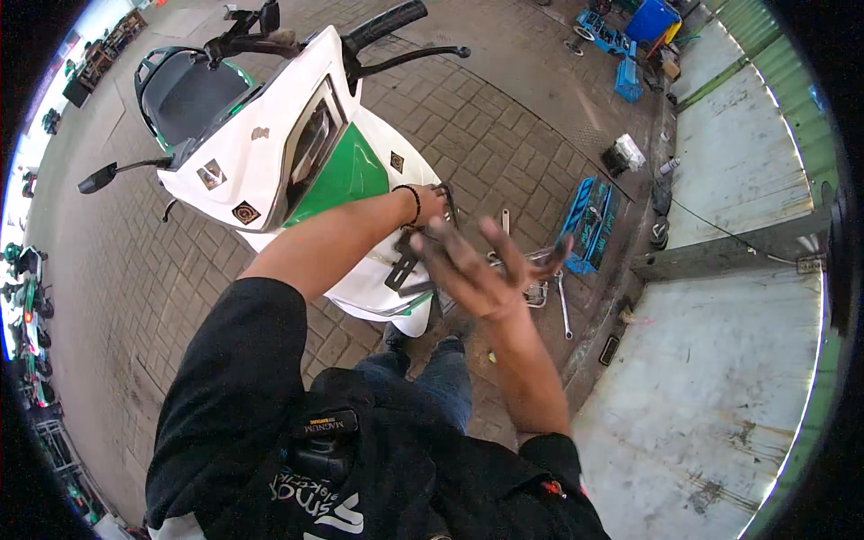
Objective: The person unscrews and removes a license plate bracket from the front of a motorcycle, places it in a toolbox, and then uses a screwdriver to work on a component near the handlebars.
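Observation:
A white scooter with a green front panel stands before me. My left hand reaches to the right side of its nose, fingers curled on a dark part that I cannot make out. My right hand, dark with grime, is raised with fingers spread, holding nothing visible, over the lower front. A black bracket shows on the lower white body beside it. Behind my right hand lie a long wrench and other metal tools, partly hidden, next to a blue toolbox.
A pale metal wall with a low concrete ledge runs along my right. Blue items and a bin stand at the back right, near a small dark object with white wrapping. More scooters line the far left of the paved floor.

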A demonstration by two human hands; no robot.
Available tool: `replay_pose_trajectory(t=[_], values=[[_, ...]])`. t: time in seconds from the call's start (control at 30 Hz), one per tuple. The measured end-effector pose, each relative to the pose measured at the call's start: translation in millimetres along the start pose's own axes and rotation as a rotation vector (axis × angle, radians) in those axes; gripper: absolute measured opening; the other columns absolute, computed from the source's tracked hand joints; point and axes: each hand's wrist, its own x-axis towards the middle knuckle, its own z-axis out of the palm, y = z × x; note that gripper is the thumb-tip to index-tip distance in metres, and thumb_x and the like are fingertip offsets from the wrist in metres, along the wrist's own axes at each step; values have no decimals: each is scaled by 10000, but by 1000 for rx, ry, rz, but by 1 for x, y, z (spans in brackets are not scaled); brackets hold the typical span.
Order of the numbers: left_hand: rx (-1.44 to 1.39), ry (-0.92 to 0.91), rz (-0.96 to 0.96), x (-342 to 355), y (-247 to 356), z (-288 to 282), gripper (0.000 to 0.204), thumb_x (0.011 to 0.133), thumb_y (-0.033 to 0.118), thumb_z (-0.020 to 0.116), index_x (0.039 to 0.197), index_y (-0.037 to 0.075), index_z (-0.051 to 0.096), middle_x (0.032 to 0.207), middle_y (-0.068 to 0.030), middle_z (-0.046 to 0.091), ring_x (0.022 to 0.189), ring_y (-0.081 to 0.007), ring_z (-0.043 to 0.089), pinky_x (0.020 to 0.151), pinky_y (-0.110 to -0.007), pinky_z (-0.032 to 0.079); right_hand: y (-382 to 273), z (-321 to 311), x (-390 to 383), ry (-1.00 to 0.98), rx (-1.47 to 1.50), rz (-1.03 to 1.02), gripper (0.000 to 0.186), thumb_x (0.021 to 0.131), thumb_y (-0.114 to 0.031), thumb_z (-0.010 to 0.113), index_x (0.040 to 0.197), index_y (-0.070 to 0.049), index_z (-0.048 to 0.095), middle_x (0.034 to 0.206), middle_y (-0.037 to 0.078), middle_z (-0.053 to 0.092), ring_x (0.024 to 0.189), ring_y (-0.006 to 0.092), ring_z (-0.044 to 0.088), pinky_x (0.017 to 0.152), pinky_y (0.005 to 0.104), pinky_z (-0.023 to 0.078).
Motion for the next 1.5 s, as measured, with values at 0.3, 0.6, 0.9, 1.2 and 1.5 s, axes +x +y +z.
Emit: replay_pose_trajectory(t=[0.3, 0.6, 0.9, 1.2, 1.5], values=[[206, -45, 22, -22, 17, -21, 256, 800, 183, 587, 998, 59, 691, 1273, -202, 532, 1248, -329, 470, 1040, -416, 386, -69, 31, -25, 707, 935, 1276, 602, 936, -494, 445, 1228, 29, 382, 1050, 162, 522, 986, 277, 527, 903, 426, 431], [190, 28, 12, -13, 4, 2, 294, 791, 163, 604, 1044, 31, 679, 1269, -166, 552, 1203, -289, 517, 983, -397, 437, 46, -33, 41, -920, 681, 596, 285, 759, -162, 637, 1028, -67, 637, 779, 60, 610, 759, 212, 609, 800, 452, 472], [222, 44, 9, -17, 10, -5, 330, 789, 239, 602, 1058, 64, 679, 1351, -198, 472, 1315, -317, 385, 1109, -425, 292, 11, -51, 35, -666, 396, -112, 378, 753, -179, 609, 1128, -195, 645, 1030, 52, 623, 819, 167, 623, 674, 333, 514], [-61, 301, -277, -95, 66, -39, 515, 729, 181, 643, 1240, 155, 583, 1393, -99, 466, 1385, -258, 301, 1125, -605, 137, -8, -83, 45, -1057, 556, -26, 347, 764, -91, 562, 1107, -103, 611, 930, 81, 564, 851, 232, 595, 708, 371, 510], [-830, 973, -234, -134, 191, 20, 464, 711, -15, 594, 1159, 92, 543, 1161, -116, 566, 1182, -296, 493, 1091, -522, 269, -9, -129, 64, -1094, 553, 203, 323, 762, -42, 603, 1082, -80, 597, 1037, 137, 620, 923, 301, 611, 776, 391, 499]])
